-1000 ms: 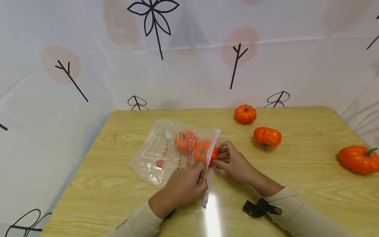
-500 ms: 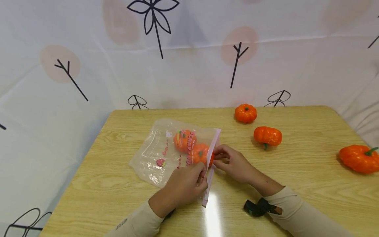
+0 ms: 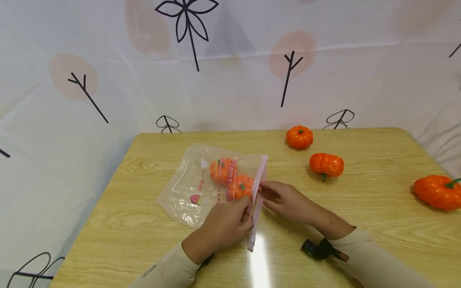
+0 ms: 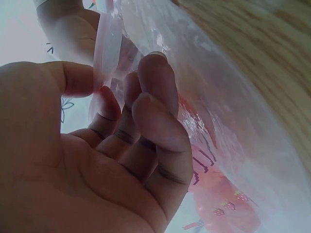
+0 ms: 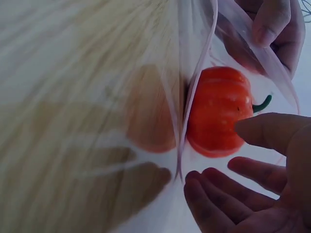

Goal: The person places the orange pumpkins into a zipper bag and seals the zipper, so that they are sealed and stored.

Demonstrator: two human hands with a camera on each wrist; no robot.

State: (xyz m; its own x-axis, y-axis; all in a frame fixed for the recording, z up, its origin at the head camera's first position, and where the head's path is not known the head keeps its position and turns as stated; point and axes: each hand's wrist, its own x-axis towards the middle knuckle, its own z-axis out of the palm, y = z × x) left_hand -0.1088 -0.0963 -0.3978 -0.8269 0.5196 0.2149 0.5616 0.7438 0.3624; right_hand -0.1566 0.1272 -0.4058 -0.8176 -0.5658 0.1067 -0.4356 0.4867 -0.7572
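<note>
Surface [image 3: 126, 200]: light wood grain, patterned cloth [image 3: 234, 96] hung behind. Clear zip bag [image 3: 183, 176] lies on its left half, strawberry print and pink lettering, mouth facing right. Two orange mini pumpkins inside: rear bagged pumpkin [image 3: 223, 172] and, right of it and closer to the mouth, front bagged pumpkin [image 3: 242, 187]. Left hand [image 3: 225, 224] gripping the bag at the mouth, thumb and forefinger pinching the pink zip strip [image 3: 260, 176]. Right hand [image 3: 288, 202] at the mouth, fingers relaxed and slightly bent; thumb overlaps the front bagged pumpkin in the right wrist view, can't tell if it touches. Black device [image 3: 318, 249] at the right wrist. Then loose pumpkins, well apart from the bag: back pumpkin [image 3: 299, 137] near the rear edge, stem up; middle pumpkin [image 3: 326, 165] tipped, stem toward the person; far-right pumpkin [image 3: 437, 192] tilted, stem pointing right.
</note>
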